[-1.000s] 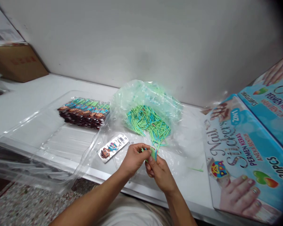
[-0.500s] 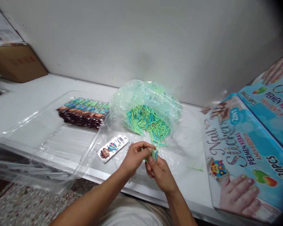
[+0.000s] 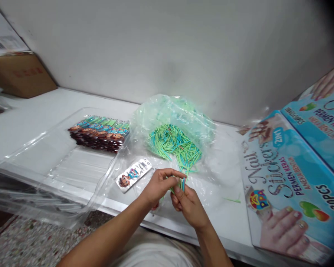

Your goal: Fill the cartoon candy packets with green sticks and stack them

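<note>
Blue box (image 3: 289, 185) at your 3 o'clock reading "Nail Stickers", "2in1", "Permen Keras", "30pcs". Your left hand (image 3: 159, 185) and right hand (image 3: 189, 205) are meeting at counter (image 3: 36, 115) front edge, forearms angling in from 6 o'clock, fingers curling, both pinching small bundle of green-blue sticks (image 3: 180, 183) upright between them. Loose stick pile (image 3: 174, 146) is lying in clear bag at 12 o'clock; single carded pack (image 3: 134, 172) at 10 o'clock, stacked packs (image 3: 100, 132) beyond.

blue box (image 3: 292, 185), right of the fingers (image 3: 176, 174): "nail stickers", "2in1", "permen keras", "aneka bentuk", "30pcs", round "pa pa" logo. second blue box (image 3: 323, 129), farther right, behind: "permen ker…", cut off. barcode label on cardboard box (image 3: 5, 40), far left: unreadable.
</note>
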The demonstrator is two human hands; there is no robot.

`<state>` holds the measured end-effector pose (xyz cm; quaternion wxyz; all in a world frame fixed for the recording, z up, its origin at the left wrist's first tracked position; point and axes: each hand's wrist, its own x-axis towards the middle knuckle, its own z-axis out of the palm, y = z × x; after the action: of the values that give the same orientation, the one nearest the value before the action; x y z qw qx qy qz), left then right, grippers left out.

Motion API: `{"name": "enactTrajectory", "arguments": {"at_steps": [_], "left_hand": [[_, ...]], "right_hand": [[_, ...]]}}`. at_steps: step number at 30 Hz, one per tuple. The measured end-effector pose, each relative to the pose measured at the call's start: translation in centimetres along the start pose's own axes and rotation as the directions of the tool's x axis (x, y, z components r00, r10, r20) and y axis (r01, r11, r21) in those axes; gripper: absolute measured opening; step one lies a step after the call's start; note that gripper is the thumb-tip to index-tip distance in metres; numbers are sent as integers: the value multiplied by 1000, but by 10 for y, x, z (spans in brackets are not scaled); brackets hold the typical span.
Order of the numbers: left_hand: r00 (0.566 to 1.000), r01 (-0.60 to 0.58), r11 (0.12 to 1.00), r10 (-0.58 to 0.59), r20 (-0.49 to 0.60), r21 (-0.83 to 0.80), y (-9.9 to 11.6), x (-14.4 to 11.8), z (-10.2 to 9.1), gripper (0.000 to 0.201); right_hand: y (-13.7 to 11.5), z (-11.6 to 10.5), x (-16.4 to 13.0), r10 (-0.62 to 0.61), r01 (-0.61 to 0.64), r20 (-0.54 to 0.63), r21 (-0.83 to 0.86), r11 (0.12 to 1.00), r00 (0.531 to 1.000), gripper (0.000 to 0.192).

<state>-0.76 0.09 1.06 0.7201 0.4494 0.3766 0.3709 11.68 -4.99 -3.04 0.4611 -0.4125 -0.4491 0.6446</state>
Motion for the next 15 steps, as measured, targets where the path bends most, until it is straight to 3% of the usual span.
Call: {"name": "enactTrajectory", "arguments": {"at_steps": [11,15], "left_hand": [[999,36,999,-37,22,11,-2,0,-1,21],[999,-48,999,48,20,8,-4,0,-4,24]], "right_hand": [[-3,0,-1,0,1,29,-19,1000,1000,36],[-3,-3,-1,-6,7,9,-13,1000,1000,35]]}}
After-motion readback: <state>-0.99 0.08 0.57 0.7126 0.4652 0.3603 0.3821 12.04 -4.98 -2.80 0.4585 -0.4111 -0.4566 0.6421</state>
